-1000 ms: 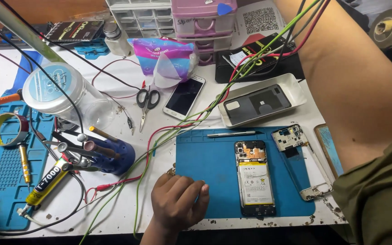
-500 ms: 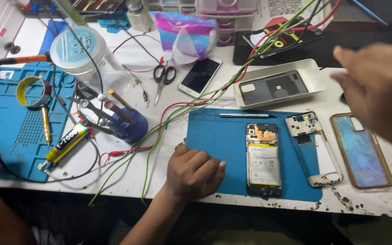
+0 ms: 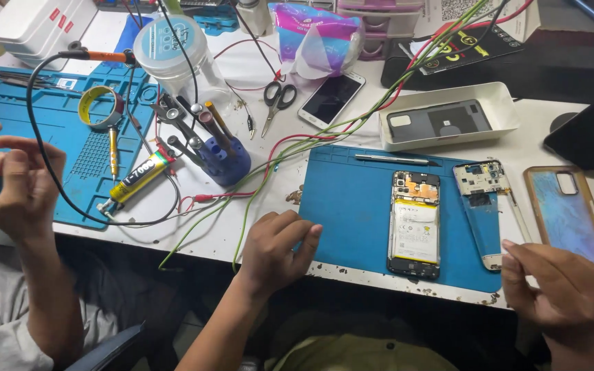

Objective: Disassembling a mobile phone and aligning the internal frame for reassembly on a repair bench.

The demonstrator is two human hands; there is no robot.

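My left hand (image 3: 278, 249) rests with loosely curled fingers on the near left corner of a blue work mat (image 3: 352, 199) and holds nothing. On the mat lies an opened phone (image 3: 415, 223) with its battery showing, and beside it a detached inner frame piece (image 3: 482, 206). My right hand (image 3: 557, 288) hovers at the table's near right edge, thumb and fingers pinched together; whether something small is between them I cannot tell. A clear phone case (image 3: 568, 213) lies just above that hand.
Another person's hand (image 3: 25, 189) is raised at the left over a second blue mat (image 3: 42, 137). Also here: a white tray (image 3: 503, 103) with a back cover, metal pry tool (image 3: 393, 159), scissors (image 3: 278, 99), white phone (image 3: 331, 97), blue tool holder (image 3: 225, 161), glue tube (image 3: 135, 184), green and red wires (image 3: 297, 151).
My right hand has come down from the upper right to the near right table edge. My left hand stays on the mat corner. The other person's hand has risen at the left.
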